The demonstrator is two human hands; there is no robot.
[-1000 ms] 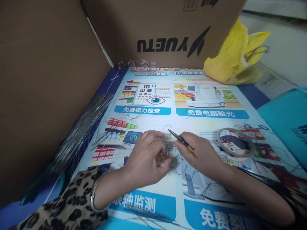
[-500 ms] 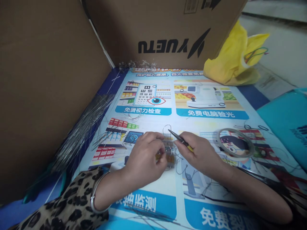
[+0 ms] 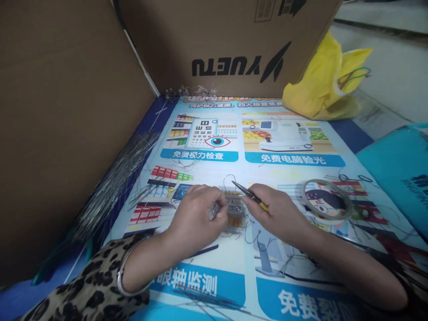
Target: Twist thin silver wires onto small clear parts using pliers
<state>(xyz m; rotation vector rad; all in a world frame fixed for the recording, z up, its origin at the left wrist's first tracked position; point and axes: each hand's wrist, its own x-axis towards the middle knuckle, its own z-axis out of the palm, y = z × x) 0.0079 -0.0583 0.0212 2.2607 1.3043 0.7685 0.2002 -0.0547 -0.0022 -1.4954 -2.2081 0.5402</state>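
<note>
My right hand point(image 3: 272, 207) holds slim pointed pliers point(image 3: 249, 191) with black and yellow handles, tips pointing up and left. My left hand point(image 3: 200, 216) is closed in a pinch facing it, and a thin wire point(image 3: 236, 196) appears to run from its fingertips toward my right fingers. A wire loop point(image 3: 229, 176) stands just above, beside the plier tips. Below and between the hands are more silvery bent wires point(image 3: 247, 223), blurred and partly hidden by my fingers. Whether the pliers grip any wire is unclear.
A bundle of straight wires point(image 3: 112, 178) lies at left by a cardboard panel point(image 3: 60, 111). A printed poster point(image 3: 200, 169) covers the table. A tape roll point(image 3: 302, 198), a yellow bag point(image 3: 310, 96) and a turquoise bag point(image 3: 397, 165) are at right. Loose wires point(image 3: 214, 298) lie in front.
My left hand has turned and drawn slightly left and down, its fingers curling more. My right hand with the pliers has hardly moved. The view has shifted slightly.
</note>
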